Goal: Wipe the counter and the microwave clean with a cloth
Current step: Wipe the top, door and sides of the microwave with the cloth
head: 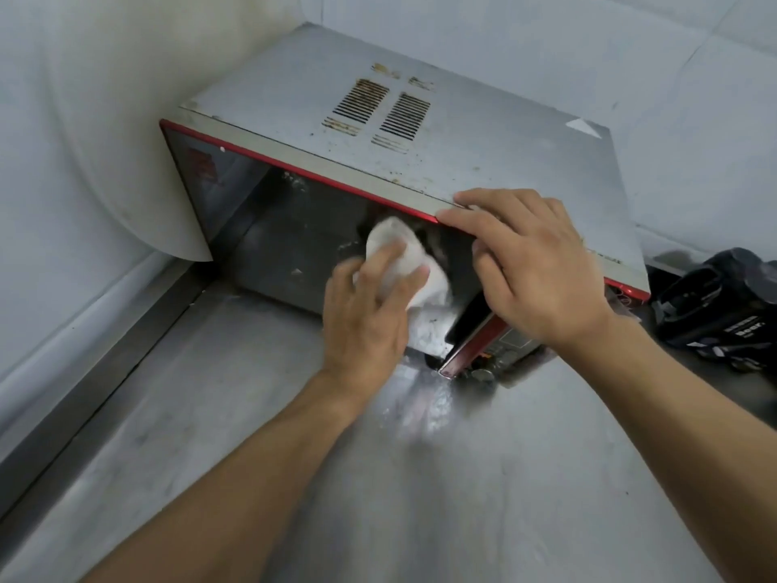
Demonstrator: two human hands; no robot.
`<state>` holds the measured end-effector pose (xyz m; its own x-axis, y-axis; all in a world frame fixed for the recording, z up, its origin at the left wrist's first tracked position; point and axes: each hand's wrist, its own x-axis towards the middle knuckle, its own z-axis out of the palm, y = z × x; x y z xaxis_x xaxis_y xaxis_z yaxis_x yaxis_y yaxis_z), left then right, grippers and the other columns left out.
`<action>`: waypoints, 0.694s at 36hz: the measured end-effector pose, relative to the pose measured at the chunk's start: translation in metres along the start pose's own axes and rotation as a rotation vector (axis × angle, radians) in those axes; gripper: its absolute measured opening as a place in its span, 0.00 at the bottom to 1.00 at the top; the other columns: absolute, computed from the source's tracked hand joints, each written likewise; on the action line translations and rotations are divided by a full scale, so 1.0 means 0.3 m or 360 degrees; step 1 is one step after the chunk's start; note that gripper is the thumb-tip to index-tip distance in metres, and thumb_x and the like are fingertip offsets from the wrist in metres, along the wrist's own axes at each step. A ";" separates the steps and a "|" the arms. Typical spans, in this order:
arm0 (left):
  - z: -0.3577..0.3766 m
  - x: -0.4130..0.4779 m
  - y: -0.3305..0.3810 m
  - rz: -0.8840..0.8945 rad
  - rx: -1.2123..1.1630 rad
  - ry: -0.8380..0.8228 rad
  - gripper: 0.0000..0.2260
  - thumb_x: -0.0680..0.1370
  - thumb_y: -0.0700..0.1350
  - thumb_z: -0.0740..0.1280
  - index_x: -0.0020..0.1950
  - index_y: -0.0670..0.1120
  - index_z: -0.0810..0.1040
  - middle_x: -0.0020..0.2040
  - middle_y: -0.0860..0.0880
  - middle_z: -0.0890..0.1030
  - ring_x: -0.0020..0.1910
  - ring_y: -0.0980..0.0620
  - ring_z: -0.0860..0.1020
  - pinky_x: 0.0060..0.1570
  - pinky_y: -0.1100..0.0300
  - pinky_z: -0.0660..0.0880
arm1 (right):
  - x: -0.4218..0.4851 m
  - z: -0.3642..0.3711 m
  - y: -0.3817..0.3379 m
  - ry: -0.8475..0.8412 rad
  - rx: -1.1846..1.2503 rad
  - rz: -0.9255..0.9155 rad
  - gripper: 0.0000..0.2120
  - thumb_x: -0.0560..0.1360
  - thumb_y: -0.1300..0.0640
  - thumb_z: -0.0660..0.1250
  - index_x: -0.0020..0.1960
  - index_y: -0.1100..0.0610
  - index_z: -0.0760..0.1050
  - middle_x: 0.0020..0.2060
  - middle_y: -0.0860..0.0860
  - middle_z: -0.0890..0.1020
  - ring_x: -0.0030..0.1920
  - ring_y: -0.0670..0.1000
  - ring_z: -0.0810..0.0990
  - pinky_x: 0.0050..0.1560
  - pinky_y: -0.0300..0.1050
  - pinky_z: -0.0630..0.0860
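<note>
We see the crumpled white cloth [401, 263] pressed flat against the dark glass door [294, 241] of the red-trimmed, grey-topped microwave [483, 132], towards the door's right side and just under its red upper edge. Our left hand [366, 317] holds it there. The fingers [389, 256] lie nearly straight across the cloth and push it onto the glass, with a loose end hanging below them. We cannot see the thumb.

Our right hand [538, 267] rests on the microwave's top front edge just beside the cloth. Its fingers are spread and relaxed over the grey lid, its thumb lies down against the door face, and it grips nothing.

The lid is speckled with brown grime around two blocks of vent slots [384, 109]. Below the right wrist, part of the red control panel [496, 342] shows.

The microwave stands at the far left corner of the dull stainless-steel tabletop [336, 498], close to the pale walls [693, 98]. Towards the tabletop's right edge, just beside the microwave, lies a black appliance with white lettering [723, 305]; we cannot tell what kind.
</note>
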<state>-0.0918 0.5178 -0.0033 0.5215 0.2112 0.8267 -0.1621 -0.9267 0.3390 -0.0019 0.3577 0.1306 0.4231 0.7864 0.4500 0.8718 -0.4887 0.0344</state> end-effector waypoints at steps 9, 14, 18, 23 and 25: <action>0.070 -0.088 -0.025 0.0364 0.0205 -0.0223 0.15 0.75 0.36 0.73 0.57 0.52 0.86 0.70 0.51 0.71 0.53 0.41 0.71 0.48 0.50 0.66 | 0.001 -0.003 -0.005 -0.0031 -0.0032 0.0010 0.22 0.78 0.57 0.58 0.70 0.51 0.76 0.68 0.50 0.78 0.63 0.58 0.76 0.60 0.56 0.70; 0.056 -0.233 -0.088 -0.0023 0.0174 -0.0710 0.26 0.64 0.38 0.83 0.59 0.54 0.84 0.69 0.48 0.70 0.51 0.41 0.69 0.43 0.47 0.75 | -0.001 -0.005 -0.010 -0.0041 -0.0022 0.0044 0.22 0.78 0.57 0.57 0.70 0.51 0.77 0.67 0.51 0.78 0.63 0.58 0.76 0.59 0.56 0.71; 0.002 -0.188 -0.081 -0.0419 0.0064 -0.0455 0.28 0.67 0.35 0.80 0.64 0.50 0.81 0.72 0.45 0.70 0.57 0.39 0.70 0.46 0.45 0.79 | 0.002 -0.008 -0.014 -0.0050 -0.0014 0.0050 0.23 0.77 0.57 0.57 0.70 0.51 0.77 0.67 0.51 0.78 0.62 0.57 0.76 0.60 0.55 0.70; 0.015 -0.050 0.012 -0.0190 -0.0128 -0.0218 0.31 0.67 0.37 0.82 0.65 0.54 0.76 0.69 0.46 0.66 0.59 0.40 0.70 0.49 0.47 0.79 | 0.004 -0.008 -0.013 -0.0022 -0.0011 0.0063 0.23 0.76 0.57 0.57 0.69 0.51 0.77 0.66 0.50 0.78 0.61 0.58 0.76 0.59 0.56 0.71; 0.049 -0.043 0.047 -0.0043 -0.0120 -0.0255 0.28 0.70 0.40 0.80 0.65 0.56 0.75 0.67 0.47 0.67 0.55 0.39 0.72 0.46 0.48 0.79 | 0.005 -0.006 -0.013 -0.0013 -0.0011 0.0065 0.23 0.76 0.57 0.58 0.69 0.51 0.78 0.66 0.50 0.79 0.61 0.58 0.77 0.58 0.56 0.71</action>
<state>-0.0883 0.4975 -0.0157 0.6524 0.1777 0.7367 -0.2054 -0.8943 0.3976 -0.0051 0.3602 0.1329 0.4606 0.7688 0.4436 0.8520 -0.5231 0.0221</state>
